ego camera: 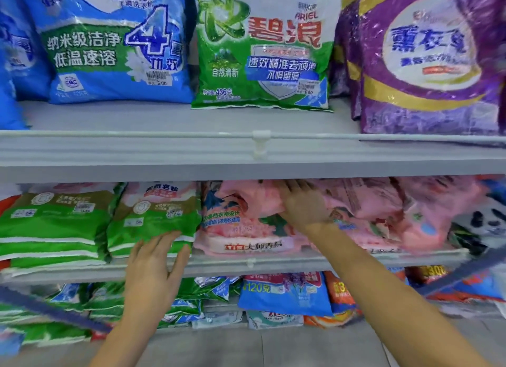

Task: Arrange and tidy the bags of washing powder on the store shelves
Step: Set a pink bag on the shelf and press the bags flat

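The left hand [156,260] presses flat on the green plastic bag stack [153,221]; the right hand [304,205], fingers straight, flattens crumpled pink plastic bags [383,202]; push evenly.

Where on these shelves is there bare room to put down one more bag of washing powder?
Bare room: the front strip of the top shelf, between the rail and the blue bag and green bag, ending at the purple bag. Crowded: the middle shelf, filled by green stacks and pink bags up to the shelf above; the lowest bags too.
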### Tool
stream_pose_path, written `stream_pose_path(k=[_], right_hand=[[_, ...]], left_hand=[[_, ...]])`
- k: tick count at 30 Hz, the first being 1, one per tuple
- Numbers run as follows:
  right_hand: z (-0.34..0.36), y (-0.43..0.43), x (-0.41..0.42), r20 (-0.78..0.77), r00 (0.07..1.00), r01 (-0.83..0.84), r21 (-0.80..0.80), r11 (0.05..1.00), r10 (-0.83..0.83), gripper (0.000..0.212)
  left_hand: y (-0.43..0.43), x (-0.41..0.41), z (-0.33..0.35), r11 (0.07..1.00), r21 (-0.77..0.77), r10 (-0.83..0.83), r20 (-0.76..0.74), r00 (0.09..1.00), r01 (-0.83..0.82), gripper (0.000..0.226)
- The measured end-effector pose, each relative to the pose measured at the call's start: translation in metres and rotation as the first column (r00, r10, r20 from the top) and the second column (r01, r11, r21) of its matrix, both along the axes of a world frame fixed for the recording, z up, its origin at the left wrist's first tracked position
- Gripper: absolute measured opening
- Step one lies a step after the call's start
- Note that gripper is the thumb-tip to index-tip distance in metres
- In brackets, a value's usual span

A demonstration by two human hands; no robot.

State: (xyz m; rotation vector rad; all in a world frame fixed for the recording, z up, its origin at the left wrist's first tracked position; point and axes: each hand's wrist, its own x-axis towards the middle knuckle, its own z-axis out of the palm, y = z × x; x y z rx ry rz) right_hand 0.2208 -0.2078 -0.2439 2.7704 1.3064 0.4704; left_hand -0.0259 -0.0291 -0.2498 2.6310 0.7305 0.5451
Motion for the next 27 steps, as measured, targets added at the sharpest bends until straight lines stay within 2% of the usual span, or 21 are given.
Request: stream_pose_path(k=[2, 5, 8, 11, 12, 13, 14, 15, 16, 17, 18, 19, 21, 23, 25, 26, 27], right_hand=[[0.005, -0.005, 0.001, 0.000, 0.997, -0.075, 0.042, 0.996, 0.075, 0.070], [0.015, -0.017, -0.004, 0.091, 0.985, -0.160, 0.123, 0.979, 0.150, 0.068], [0.029, -0.030, -0.020, 0.123, 0.964, -0.262, 0.274, 0.925, 0.236, 0.050], [0.041, -0.040, -0.041, 0.120, 0.959, -0.283, 0.385, 0.878, 0.256, 0.053], [0.052, -0.042, -0.052, 0.108, 0.960, -0.279, 0.427, 0.860, 0.258, 0.046], [0.058, -0.046, -0.061, 0.063, 0.959, -0.272, 0.482, 0.833, 0.277, 0.068], [0.067, -0.050, -0.073, 0.046, 0.960, -0.258, 0.523, 0.812, 0.276, 0.054], [0.075, -0.052, -0.082, 0.006, 0.959, -0.235, 0.574, 0.785, 0.283, 0.038], [0.085, -0.055, -0.091, -0.023, 0.956, -0.212, 0.637, 0.741, 0.293, 0.059], [0.092, -0.060, -0.099, -0.081, 0.949, -0.178, 0.663, 0.727, 0.306, 0.048], [0.101, -0.062, -0.109, -0.131, 0.943, -0.135, 0.693, 0.709, 0.307, 0.050], [0.109, -0.066, -0.118, -0.163, 0.931, -0.118, 0.714, 0.690, 0.327, 0.052], [0.123, -0.072, -0.132, -0.237, 0.896, -0.071, 0.759, 0.647, 0.376, 0.050], [0.135, -0.079, -0.146, -0.332, 0.820, 0.011, 0.824, 0.567, 0.467, 0.034], [0.140, -0.086, -0.158, -0.444, 0.744, 0.194, 0.859, 0.474, 0.500, 0.008], [0.140, -0.089, -0.162, -0.495, 0.737, 0.310, 0.853, 0.420, 0.461, 0.012], [0.137, -0.094, -0.166, -0.571, 0.713, 0.439, 0.816, 0.375, 0.407, 0.026]], left_hand=[[-0.012, -0.001, 0.002, 0.996, -0.085, 0.033, 0.032, 0.999, -0.030, 0.052], [-0.025, -0.005, 0.002, 0.972, -0.224, 0.092, 0.074, 0.993, -0.073, 0.033], [-0.032, -0.007, -0.005, 0.925, -0.373, 0.126, 0.126, 0.984, -0.071, 0.028], [-0.034, -0.015, -0.018, 0.817, -0.575, 0.184, 0.201, 0.962, -0.036, 0.017], [-0.033, -0.020, -0.023, 0.774, -0.634, 0.196, 0.221, 0.955, -0.012, 0.017], [-0.033, -0.024, -0.027, 0.731, -0.682, 0.202, 0.236, 0.951, 0.014, 0.023], [-0.033, -0.029, -0.032, 0.685, -0.727, 0.197, 0.249, 0.948, 0.048, 0.028], [-0.034, -0.033, -0.033, 0.630, -0.772, 0.189, 0.252, 0.949, 0.080, 0.031], [-0.035, -0.035, -0.035, 0.570, -0.815, 0.176, 0.240, 0.955, 0.100, 0.031], [-0.034, -0.037, -0.038, 0.523, -0.845, 0.161, 0.227, 0.961, 0.112, 0.030], [-0.033, -0.038, -0.037, 0.468, -0.873, 0.141, 0.224, 0.964, 0.134, 0.031], [-0.032, -0.039, -0.036, 0.399, -0.902, 0.126, 0.232, 0.964, 0.164, 0.044], [-0.031, -0.041, -0.031, 0.257, -0.936, 0.083, 0.269, 0.960, 0.240, 0.091], [-0.034, -0.040, -0.028, 0.143, -0.943, 0.010, 0.304, 0.953, 0.300, 0.113], [-0.039, -0.039, -0.024, 0.102, -0.945, -0.076, 0.304, 0.950, 0.311, 0.114], [-0.043, -0.043, -0.021, 0.047, -0.942, -0.133, 0.325, 0.936, 0.334, 0.100], [-0.048, -0.043, -0.021, -0.011, -0.931, -0.148, 0.363, 0.920, 0.366, 0.074]])
